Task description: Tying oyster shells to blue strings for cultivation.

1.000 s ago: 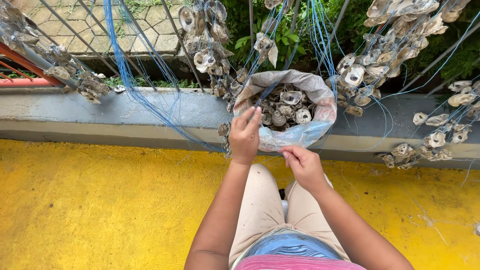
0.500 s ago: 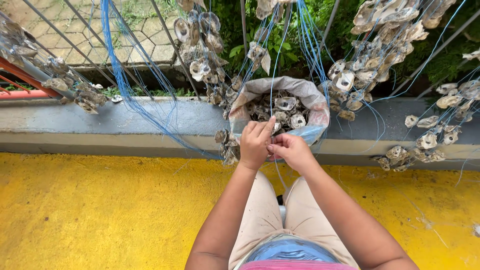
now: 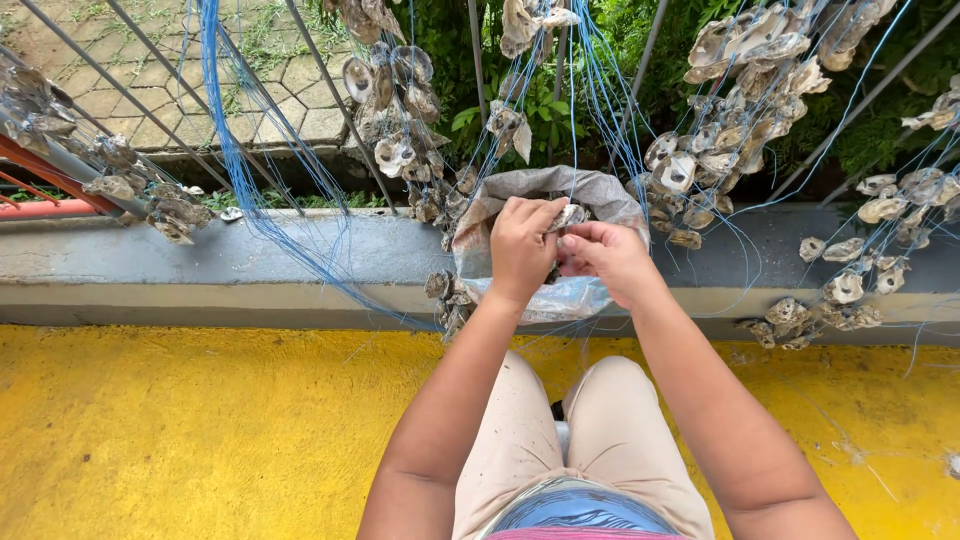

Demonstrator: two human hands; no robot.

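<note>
My left hand (image 3: 520, 248) holds an oyster shell (image 3: 571, 214) over the mouth of a grey woven sack (image 3: 600, 192) full of shells. My right hand (image 3: 604, 258) is close against it, fingertips pinched at the shell's lower edge where a thin blue line runs. Both hands hide most of the sack's contents. Strings of oyster shells (image 3: 400, 150) on blue line (image 3: 232, 160) hang from a metal fence just beyond the sack.
A grey concrete curb (image 3: 200, 270) runs across under the fence (image 3: 330, 90). Yellow painted floor (image 3: 180, 430) lies on both sides of my knees. More shell strings (image 3: 740, 90) hang at the right, others (image 3: 120, 180) at the left beside a red rail (image 3: 40, 208).
My hands have come together over the sack. The left hand lifted a shell out of it and the right hand rose to meet it.
</note>
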